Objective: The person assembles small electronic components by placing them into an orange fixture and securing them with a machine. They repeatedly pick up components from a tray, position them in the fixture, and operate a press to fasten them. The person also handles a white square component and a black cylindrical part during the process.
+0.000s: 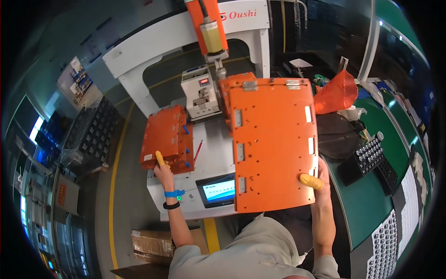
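My right hand (pixel 321 186), a yellow cot on its thumb, grips the right edge of a large orange hinged fixture plate (pixel 274 144). The plate is raised close to me and has slots, small holes and metal hinges along its far edge. Over on the left, my left hand (pixel 163 174) holds the near corner of a smaller orange fixture (pixel 162 135), its yellow-cotted finger on the top face and the other fingers partly hidden. Blue tabs line that fixture's right side. A blue strap and a black band circle my left wrist.
Behind the plates stand a white screw feeder (pixel 200 93) and an orange machine head (pixel 212 37) under a white gantry (pixel 186 35). A touchscreen (pixel 217 191) and red pen (pixel 198 151) lie near. Rightward, a green bench (pixel 357 223) bears black trays (pixel 369 156) and an orange-red bag (pixel 339 94).
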Tool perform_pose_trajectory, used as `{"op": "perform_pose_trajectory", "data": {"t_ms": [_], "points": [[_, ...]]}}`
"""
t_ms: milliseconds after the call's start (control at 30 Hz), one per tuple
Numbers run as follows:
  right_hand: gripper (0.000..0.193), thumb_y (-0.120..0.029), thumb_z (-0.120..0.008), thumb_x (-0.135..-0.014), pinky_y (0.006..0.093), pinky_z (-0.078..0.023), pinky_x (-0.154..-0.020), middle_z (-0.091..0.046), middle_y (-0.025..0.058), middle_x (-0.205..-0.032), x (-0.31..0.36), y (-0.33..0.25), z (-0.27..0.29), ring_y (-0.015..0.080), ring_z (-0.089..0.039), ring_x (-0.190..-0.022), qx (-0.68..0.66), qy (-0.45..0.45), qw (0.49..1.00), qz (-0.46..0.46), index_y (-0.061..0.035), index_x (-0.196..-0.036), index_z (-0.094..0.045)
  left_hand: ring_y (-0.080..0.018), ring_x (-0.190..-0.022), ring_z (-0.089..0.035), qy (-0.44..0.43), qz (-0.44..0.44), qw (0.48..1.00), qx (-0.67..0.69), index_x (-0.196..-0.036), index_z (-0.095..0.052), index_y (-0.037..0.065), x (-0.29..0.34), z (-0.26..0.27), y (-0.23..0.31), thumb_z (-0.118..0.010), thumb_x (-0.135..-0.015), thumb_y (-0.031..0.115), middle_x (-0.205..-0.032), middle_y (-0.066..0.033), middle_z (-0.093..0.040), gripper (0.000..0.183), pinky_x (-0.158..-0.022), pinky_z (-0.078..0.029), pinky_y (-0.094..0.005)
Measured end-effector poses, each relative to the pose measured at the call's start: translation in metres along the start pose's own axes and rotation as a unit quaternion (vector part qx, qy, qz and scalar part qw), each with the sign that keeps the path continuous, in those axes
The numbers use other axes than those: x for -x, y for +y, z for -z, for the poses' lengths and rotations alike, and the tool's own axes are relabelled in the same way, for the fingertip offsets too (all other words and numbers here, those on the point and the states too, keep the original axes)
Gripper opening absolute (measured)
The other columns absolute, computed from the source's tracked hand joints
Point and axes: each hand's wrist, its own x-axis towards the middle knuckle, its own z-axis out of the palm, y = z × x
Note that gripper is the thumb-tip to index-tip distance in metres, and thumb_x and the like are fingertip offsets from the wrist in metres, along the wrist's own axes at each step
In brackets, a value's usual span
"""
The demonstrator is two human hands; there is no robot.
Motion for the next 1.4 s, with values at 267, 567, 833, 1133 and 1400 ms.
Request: {"op": "perform_pose_trajectory", "data": {"t_ms": [267,567,833,1133,1400], "points": [[0.051,-0.01,-0.077,-0.079,0.0303,-0.053,-0.088,-0.066,0.0097,-0.11,-0.036,0.036,-0.007,0.0165,-0.065,-0.098,-0.005,-0.038,0.998,-0.055,0.0043,-0.124,-0.057,-0.016,-0.084,-0.056,-0.001,-0.01,0.961,0.277,-0.097,-0.061,0.007,-0.007,-0.062,0.081,-0.059,-0.098,0.044,-0.092,-0.0029,-0.06,0.037,-0.073,-0.045,-0.0321],[0.047,-0.014,-0.069,-0.089,0.0303,-0.056,-0.085,-0.067,0.0134,-0.113,-0.091,0.063,-0.06,0.0198,-0.069,-0.097,-0.032,-0.061,0.967,-0.244,0.0044,-0.129,-0.055,-0.028,-0.115,-0.058,-0.014,0.04,0.891,0.452,-0.119,-0.059,0.007,-0.03,-0.015,0.108,-0.061,-0.078,0.01,-0.122,-0.0079,-0.061,0.042,-0.099,-0.049,-0.0465],[0.041,-0.018,-0.062,-0.092,0.0346,-0.056,-0.09,-0.066,0.016,-0.117,-0.149,0.119,-0.142,0.0228,-0.068,-0.102,-0.073,-0.177,0.938,-0.288,0.0045,-0.125,-0.055,-0.0306,-0.122,-0.056,0.255,-0.247,0.831,0.428,-0.135,-0.052,0.006,0.057,0.067,0.11,-0.049,-0.092,0.036,-0.138,-0.0138,-0.053,0.052,-0.106,-0.045,-0.049],[0.04,-0.013,-0.057,-0.09,0.0446,-0.055,-0.088,-0.062,0.0243,-0.119,-0.186,0.218,-0.252,0.0317,-0.065,-0.106,-0.112,-0.141,0.932,-0.315,0.0104,-0.123,-0.054,-0.0285,-0.104,-0.066,0.412,-0.419,0.751,0.301,-0.122,-0.062,-0.002,0.078,0.076,0.108,-0.053,-0.092,0.028,-0.119,-0.0151,-0.063,0.044,-0.093,-0.054,-0.0458],[0.039,-0.015,-0.056,-0.091,0.0443,-0.055,-0.086,-0.062,0.025,-0.119,-0.186,0.229,-0.258,0.0327,-0.066,-0.104,-0.134,-0.115,0.936,-0.305,0.0095,-0.121,-0.056,-0.0293,-0.096,-0.068,0.397,-0.409,0.78,0.26,-0.122,-0.063,-0.005,0.066,0.081,0.086,-0.052,-0.093,0.025,-0.115,-0.0167,-0.065,0.043,-0.084,-0.059,-0.0443]]}}
